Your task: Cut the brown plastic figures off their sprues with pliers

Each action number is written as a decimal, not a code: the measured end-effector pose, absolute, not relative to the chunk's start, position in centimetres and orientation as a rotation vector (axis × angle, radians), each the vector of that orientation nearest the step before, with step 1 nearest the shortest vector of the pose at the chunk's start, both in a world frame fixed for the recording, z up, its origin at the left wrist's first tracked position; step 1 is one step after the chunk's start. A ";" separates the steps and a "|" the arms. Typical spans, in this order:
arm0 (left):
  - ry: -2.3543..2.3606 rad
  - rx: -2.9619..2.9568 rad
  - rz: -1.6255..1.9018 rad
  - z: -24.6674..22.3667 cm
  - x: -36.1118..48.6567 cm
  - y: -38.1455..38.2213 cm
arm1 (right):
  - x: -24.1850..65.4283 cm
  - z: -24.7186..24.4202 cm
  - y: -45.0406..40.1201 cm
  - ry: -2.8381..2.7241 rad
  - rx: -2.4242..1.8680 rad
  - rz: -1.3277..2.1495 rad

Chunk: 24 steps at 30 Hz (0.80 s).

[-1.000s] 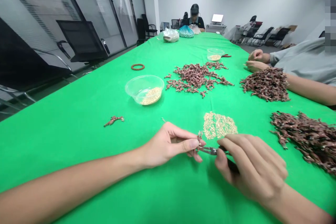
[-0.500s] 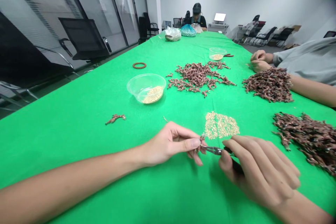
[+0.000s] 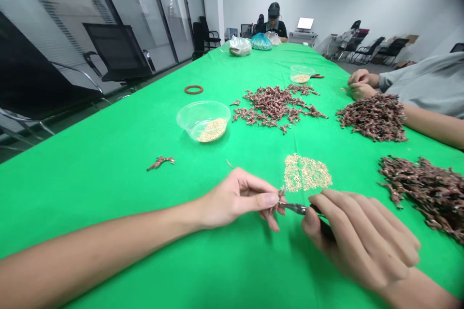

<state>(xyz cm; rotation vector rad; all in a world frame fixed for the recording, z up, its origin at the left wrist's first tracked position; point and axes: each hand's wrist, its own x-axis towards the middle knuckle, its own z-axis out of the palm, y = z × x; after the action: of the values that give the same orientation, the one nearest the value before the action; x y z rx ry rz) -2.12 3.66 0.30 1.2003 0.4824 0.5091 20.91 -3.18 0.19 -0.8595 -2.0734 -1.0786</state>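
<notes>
My left hand (image 3: 250, 200) pinches a small brown animal-shaped piece (image 3: 282, 194) between thumb and fingers; most of it is hidden. In my right hand (image 3: 362, 231) is a pair of pliers (image 3: 297, 208) with black handles, their metal tips touching the piece at my left fingertips. Just beyond my hands, small gold-coloured bits (image 3: 308, 174) lie spread in a thin layer. A single brown piece (image 3: 160, 162) rests on the green cloth to the left. Further off stands a clear plastic bowl (image 3: 188, 120) with more gold bits.
Piles of brown pieces lie mid-table (image 3: 271, 104) and at right (image 3: 427, 193). A co-worker's hands (image 3: 360, 84) are beside another pile (image 3: 373, 118). Beyond are a brown ring (image 3: 194, 89), a second bowl (image 3: 301, 77), red-handled pliers (image 3: 317, 76) and bags (image 3: 261, 41).
The view has shifted very slightly. Both hands keep the same hold, with the plier tips still at the brown piece.
</notes>
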 end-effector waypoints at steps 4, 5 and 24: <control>0.496 1.207 0.516 0.0 -2.1 3.6 | 20.7 -0.2 -3.4 -2.058 -0.904 -1.042; 0.506 1.219 0.521 0.0 -2.1 3.5 | 20.5 -0.2 -3.5 -2.051 -0.939 -0.989; 0.668 1.312 0.697 -0.3 -1.7 3.1 | 19.1 1.7 -3.1 -1.842 -1.502 0.390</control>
<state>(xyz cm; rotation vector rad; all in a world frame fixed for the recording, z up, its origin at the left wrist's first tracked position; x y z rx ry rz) -1.73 3.11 -0.26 1.3117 0.6679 0.6966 19.08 -3.05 1.72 -1.5025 -1.8422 0.3904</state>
